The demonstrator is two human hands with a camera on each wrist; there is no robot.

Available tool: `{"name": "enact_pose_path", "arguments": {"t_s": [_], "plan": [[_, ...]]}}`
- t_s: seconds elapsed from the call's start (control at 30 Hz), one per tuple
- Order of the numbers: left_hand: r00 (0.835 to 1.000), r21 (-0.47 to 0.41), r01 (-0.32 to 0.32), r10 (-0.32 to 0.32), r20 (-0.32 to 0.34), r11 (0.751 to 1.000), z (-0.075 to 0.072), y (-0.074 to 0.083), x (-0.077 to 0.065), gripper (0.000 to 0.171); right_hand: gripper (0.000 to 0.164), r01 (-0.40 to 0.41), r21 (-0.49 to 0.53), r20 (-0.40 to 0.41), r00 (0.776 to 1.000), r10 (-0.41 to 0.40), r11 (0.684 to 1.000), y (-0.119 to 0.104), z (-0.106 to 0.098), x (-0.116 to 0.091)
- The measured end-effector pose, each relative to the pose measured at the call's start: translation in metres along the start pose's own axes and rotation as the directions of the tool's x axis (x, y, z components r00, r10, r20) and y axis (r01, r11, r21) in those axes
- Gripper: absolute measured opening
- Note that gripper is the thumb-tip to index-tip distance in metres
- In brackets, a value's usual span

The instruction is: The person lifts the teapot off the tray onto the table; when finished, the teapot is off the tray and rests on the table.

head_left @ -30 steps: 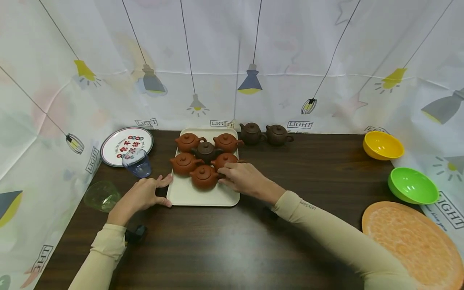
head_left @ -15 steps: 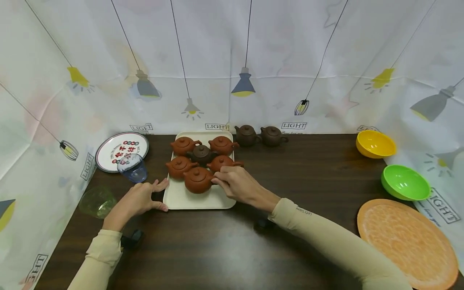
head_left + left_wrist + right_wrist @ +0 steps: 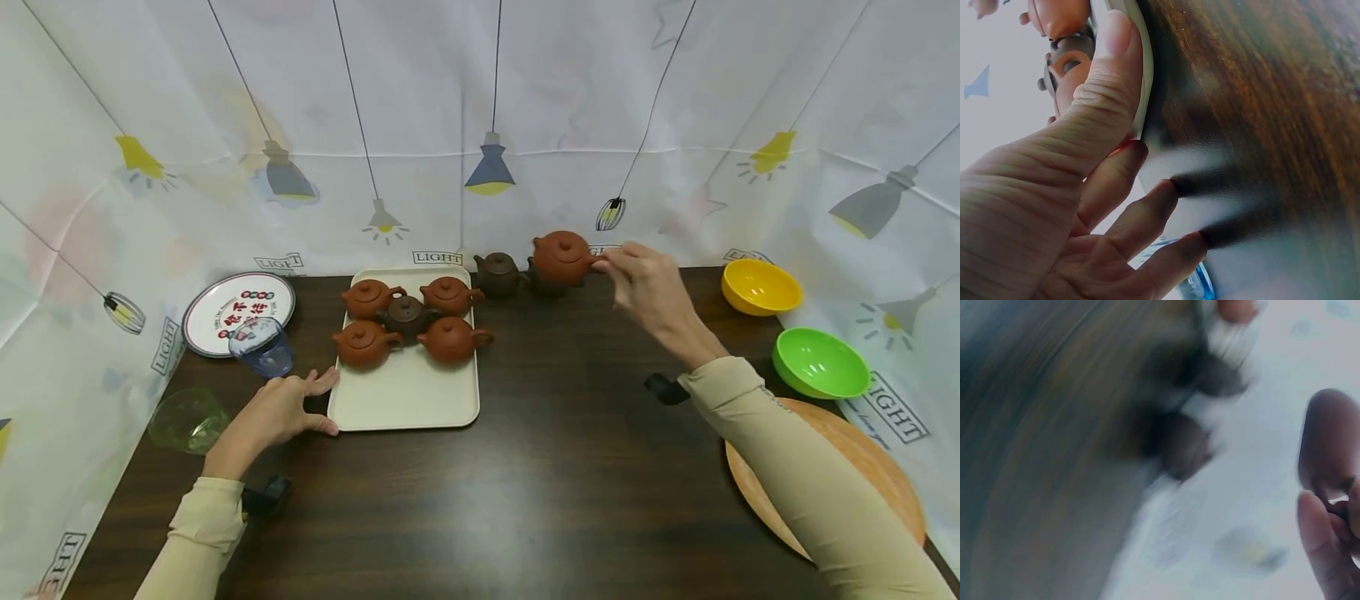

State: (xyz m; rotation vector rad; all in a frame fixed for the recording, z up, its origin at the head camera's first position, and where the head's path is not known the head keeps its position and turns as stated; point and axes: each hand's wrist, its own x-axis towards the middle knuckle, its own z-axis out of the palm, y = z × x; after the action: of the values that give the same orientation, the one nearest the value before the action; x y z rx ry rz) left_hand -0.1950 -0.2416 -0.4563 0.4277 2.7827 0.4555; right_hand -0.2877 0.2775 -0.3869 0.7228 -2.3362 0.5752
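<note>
My right hand (image 3: pixel 651 287) pinches the handle of a reddish-brown clay teapot (image 3: pixel 562 258), held up in the air at the back. In the head view it overlaps one of two dark brown teapots (image 3: pixel 498 275) standing behind. The right wrist view shows fingers (image 3: pixel 1316 528) at the handle of the lifted teapot (image 3: pixel 1332 437). At the left side of a cream tray (image 3: pixel 405 404), my left hand (image 3: pixel 273 412) touches the rim with thumb and forefinger, its other fingers extended. Several reddish-brown teapots (image 3: pixel 450 340) surround a dark one (image 3: pixel 407 317) on the tray.
Left of the tray are a white plate (image 3: pixel 213 312) with red lettering, a blue clear cup (image 3: pixel 262 348) and a green clear cup (image 3: pixel 187 421). A yellow bowl (image 3: pixel 761 287), a green bowl (image 3: pixel 821 363) and an orange round mat (image 3: pixel 892 483) lie on the right.
The right hand has lifted the front reddish-brown teapot off the tray and carried it up, back and to the right. The left hand stays at the tray's edge.
</note>
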Motion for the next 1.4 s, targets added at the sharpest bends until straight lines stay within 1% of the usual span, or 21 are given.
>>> {"name": "enact_pose_path", "arguments": {"t_s": [0.07,0.17,0.23,0.33,0.47,0.57,0.7,0.83,0.87,0.93,0.97,1.03,1.1,1.17,1.2,1.23,1.27,1.3,1.33,1.37,1.4], "plan": [[1.0,0.009,0.005,-0.005,0.0,1.0,-0.002,-0.001,0.0,0.094,0.015,-0.116,-0.033,-0.001,0.993,0.116,0.993,0.033,-0.003,-0.011],[1.0,0.011,0.011,-0.011,0.011,1.0,-0.001,-0.002,-0.001,0.095,0.018,-0.262,-0.075,0.011,0.965,0.264,0.962,0.075,-0.001,-0.029],[1.0,-0.002,0.015,-0.015,0.016,1.0,0.0,-0.002,-0.001,0.096,0.019,-0.327,-0.097,0.026,0.943,0.331,0.94,0.095,0.001,-0.039],[1.0,-0.018,0.02,-0.02,0.01,1.0,0.001,0.0,-0.001,0.096,0.021,-0.379,-0.107,0.044,0.922,0.385,0.919,0.114,0.004,-0.046],[1.0,-0.032,0.013,-0.013,-0.007,0.999,0.002,0.002,0.002,0.095,0.022,-0.445,-0.09,0.073,0.889,0.452,0.891,0.123,0.011,-0.045],[1.0,-0.03,0.001,-0.001,-0.011,1.0,0.005,0.002,0.004,0.095,0.022,-0.481,-0.085,0.12,0.865,0.488,0.873,0.122,0.02,-0.044],[1.0,-0.015,0.001,-0.001,-0.004,1.0,0.009,0.0,0.002,0.094,0.024,-0.503,-0.089,0.207,0.835,0.51,0.86,0.118,0.033,-0.046],[1.0,-0.021,0.014,-0.014,-0.002,1.0,0.006,-0.001,0.0,0.093,0.03,-0.549,-0.102,0.294,0.78,0.552,0.83,0.114,0.038,-0.039],[1.0,-0.021,0.017,-0.017,-0.007,1.0,0.005,-0.001,0.0,0.093,0.031,-0.549,-0.11,0.308,0.774,0.554,0.828,0.113,0.039,-0.037],[1.0,-0.022,0.022,-0.022,-0.013,1.0,0.004,-0.001,-0.001,0.093,0.037,-0.539,-0.122,0.314,0.775,0.548,0.833,0.111,0.037,-0.035],[1.0,-0.023,0.021,-0.022,-0.017,1.0,0.004,-0.001,0.0,0.093,0.041,-0.528,-0.123,0.297,0.788,0.539,0.84,0.108,0.036,-0.035],[1.0,-0.019,0.02,-0.02,-0.022,1.0,0.004,0.0,0.0,0.093,0.048,-0.491,-0.117,0.21,0.837,0.504,0.863,0.102,0.037,-0.035],[1.0,-0.017,0.021,-0.022,-0.021,1.0,0.003,0.0,0.001,0.093,0.056,-0.437,-0.096,0.101,0.89,0.445,0.894,0.091,0.042,-0.033],[1.0,-0.016,0.024,-0.024,-0.018,1.0,0.002,0.0,0.001,0.093,0.054,-0.365,-0.056,0.017,0.93,0.366,0.929,0.075,0.049,-0.029],[0.999,-0.015,0.027,-0.027,-0.017,1.0,0.001,0.0,0.001,0.094,0.052,-0.321,-0.032,0.004,0.947,0.321,0.947,0.065,0.053,-0.026],[0.999,-0.015,0.03,-0.03,-0.015,0.999,0.001,0.0,0.001,0.094,0.049,-0.281,0.006,0.023,0.959,0.281,0.96,0.054,0.058,-0.023],[0.999,-0.017,0.033,-0.033,-0.013,0.999,0.001,0.0,0.001,0.094,0.045,-0.247,0.051,0.069,0.968,0.243,0.968,0.042,0.061,-0.019],[0.999,-0.019,0.035,-0.035,-0.01,0.999,0.002,0.0,0.001,0.094,0.041,-0.239,0.115,0.145,0.964,0.222,0.964,0.03,0.065,-0.015],[0.999,-0.021,0.038,-0.038,-0.008,0.999,0.002,0.0,0.001,0.094,0.037,-0.253,0.193,0.242,0.949,0.204,0.948,0.017,0.069,-0.012],[0.999,-0.026,0.041,-0.041,-0.006,0.999,0.002,0.0,0.0,0.094,0.035,-0.293,0.275,0.353,0.917,0.187,0.916,0.005,0.073,-0.01],[0.999,-0.03,0.043,-0.044,-0.007,0.999,0.003,0.0,0.0,0.094,0.035,-0.359,0.345,0.467,0.867,0.173,0.867,-0.006,0.078,-0.008]]}}
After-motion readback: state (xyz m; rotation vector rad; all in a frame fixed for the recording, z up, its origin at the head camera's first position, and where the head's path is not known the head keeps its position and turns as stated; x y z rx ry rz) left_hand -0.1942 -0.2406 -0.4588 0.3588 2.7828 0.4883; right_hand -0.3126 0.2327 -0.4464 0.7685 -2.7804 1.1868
